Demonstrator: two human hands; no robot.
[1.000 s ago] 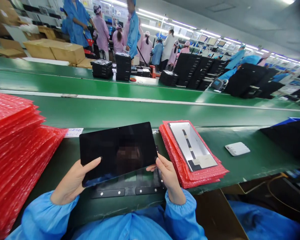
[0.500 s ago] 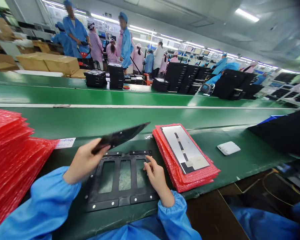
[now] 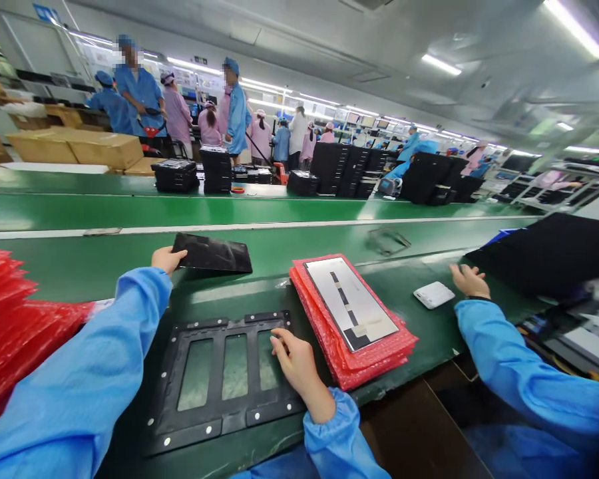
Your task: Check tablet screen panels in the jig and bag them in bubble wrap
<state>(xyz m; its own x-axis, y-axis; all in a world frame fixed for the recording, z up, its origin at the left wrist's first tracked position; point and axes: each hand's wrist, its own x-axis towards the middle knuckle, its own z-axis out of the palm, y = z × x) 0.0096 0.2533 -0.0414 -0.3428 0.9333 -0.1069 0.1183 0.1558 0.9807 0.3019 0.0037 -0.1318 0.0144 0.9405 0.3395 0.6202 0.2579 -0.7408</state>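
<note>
My left hand (image 3: 167, 259) is closed on the left edge of a thin black panel (image 3: 214, 255), held out over the far part of the bench. Nearer me lies a flat black frame (image 3: 214, 379) with three rectangular windows and several small round silvery spots along its border. Above the frame's right side, my right hand (image 3: 299, 362) is loosely curled, thumb and forefinger slightly apart, with nothing visible in it. To its right, a display panel (image 3: 349, 303), white back up with a dark strip, rests on a stack of red bubble-wrap bags (image 3: 324, 352).
More red bubble bags (image 3: 24, 346) are piled at left. A co-worker's hand (image 3: 470, 279) hovers at right near a white device (image 3: 433, 295) and a large black sheet (image 3: 549, 253). A thin clear frame-like item (image 3: 388, 241) lies on the green belt (image 3: 104, 256). Black stacks (image 3: 329, 169) stand beyond.
My left hand has carried the black panel away from me and leftward, off the frame. A co-worker's hand and the clear frame-like item have appeared at right. My right hand stays by the frame.
</note>
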